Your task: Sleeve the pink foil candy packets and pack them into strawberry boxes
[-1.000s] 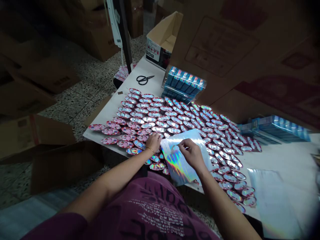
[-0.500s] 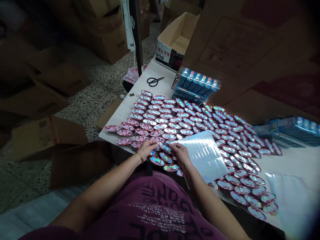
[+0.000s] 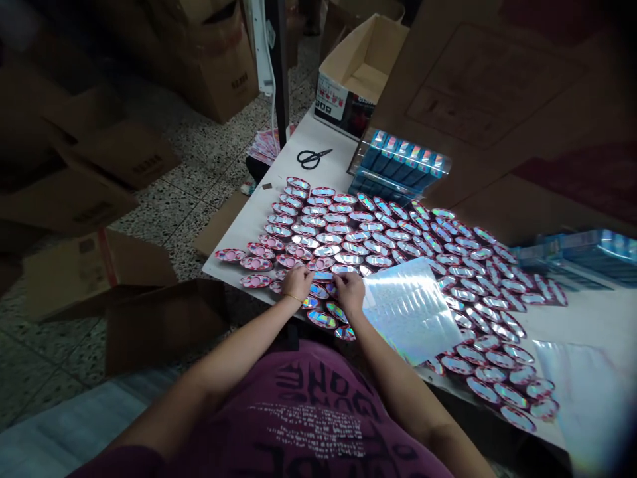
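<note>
Left hand (image 3: 297, 282) and right hand (image 3: 350, 292): fingertips closed on opposite ends of shiny strip (image 3: 323, 276), held over oval pieces (image 3: 327, 251) on tabletop (image 3: 229, 247). Strip-to-piece contact: cannot tell. Iridescent sheet (image 3: 413, 312) just beside right hand.

No whole word can be read for certain; the shirt (image 3: 279, 425) bears large dark letters above and below lines of small white print, too distorted or too fine to spell out. The open box (image 3: 332, 103) has a white label with red marks and a row of dark square icons, with a few pale letters on black beside it; the large carton (image 3: 497, 99) shows faint framed print; the brown carton (image 3: 226, 79) carries short, blurred dark characters
</note>
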`<act>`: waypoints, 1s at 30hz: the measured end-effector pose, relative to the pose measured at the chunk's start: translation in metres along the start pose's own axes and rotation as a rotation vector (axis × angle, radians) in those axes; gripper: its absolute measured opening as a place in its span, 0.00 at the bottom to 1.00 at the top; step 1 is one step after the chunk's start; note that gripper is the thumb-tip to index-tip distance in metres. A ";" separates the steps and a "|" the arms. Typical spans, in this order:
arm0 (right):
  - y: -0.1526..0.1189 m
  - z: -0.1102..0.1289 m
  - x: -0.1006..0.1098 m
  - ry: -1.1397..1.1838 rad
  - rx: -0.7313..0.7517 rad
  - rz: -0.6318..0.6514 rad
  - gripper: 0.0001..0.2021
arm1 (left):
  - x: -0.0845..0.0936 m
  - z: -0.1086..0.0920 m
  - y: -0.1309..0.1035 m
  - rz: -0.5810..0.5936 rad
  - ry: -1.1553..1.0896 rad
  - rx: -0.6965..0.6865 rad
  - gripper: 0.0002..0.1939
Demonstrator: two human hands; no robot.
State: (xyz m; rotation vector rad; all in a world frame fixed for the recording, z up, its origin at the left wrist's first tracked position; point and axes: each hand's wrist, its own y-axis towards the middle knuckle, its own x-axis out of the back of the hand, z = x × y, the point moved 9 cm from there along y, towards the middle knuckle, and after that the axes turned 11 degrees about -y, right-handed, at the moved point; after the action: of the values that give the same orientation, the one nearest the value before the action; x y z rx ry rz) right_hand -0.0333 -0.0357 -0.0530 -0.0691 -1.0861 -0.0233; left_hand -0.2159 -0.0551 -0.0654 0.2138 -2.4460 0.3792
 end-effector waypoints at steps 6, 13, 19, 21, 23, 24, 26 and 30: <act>0.004 0.011 -0.012 -0.258 0.128 0.027 0.12 | -0.011 -0.005 0.001 0.082 0.258 -0.005 0.11; 0.011 -0.003 0.012 -0.242 0.158 -0.035 0.10 | -0.003 -0.006 0.000 -0.012 0.224 -0.006 0.11; 0.025 -0.075 0.082 -0.095 0.168 -0.213 0.14 | -0.060 -0.077 -0.009 0.195 0.152 -0.333 0.15; 0.031 -0.087 0.086 -0.113 0.212 -0.165 0.15 | -0.086 -0.094 -0.007 0.266 0.176 -0.341 0.17; 0.036 -0.087 0.082 -0.168 0.295 -0.101 0.15 | -0.107 -0.103 -0.004 0.309 0.225 -0.298 0.17; 0.038 -0.083 0.077 -0.206 0.344 -0.064 0.15 | -0.115 -0.104 -0.002 0.322 0.248 -0.264 0.15; 0.037 -0.074 0.063 -0.297 0.460 0.025 0.15 | -0.125 -0.101 0.000 0.329 0.271 -0.192 0.12; 0.022 -0.058 0.039 -0.463 0.709 0.188 0.15 | -0.128 -0.098 -0.002 0.265 0.243 -0.126 0.10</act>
State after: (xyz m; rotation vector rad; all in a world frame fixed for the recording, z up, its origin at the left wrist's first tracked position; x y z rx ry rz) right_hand 0.0374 -0.0167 -0.0465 0.4834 -1.4896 0.5688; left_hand -0.0591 -0.0175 -0.0716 -0.2020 -2.2502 0.3405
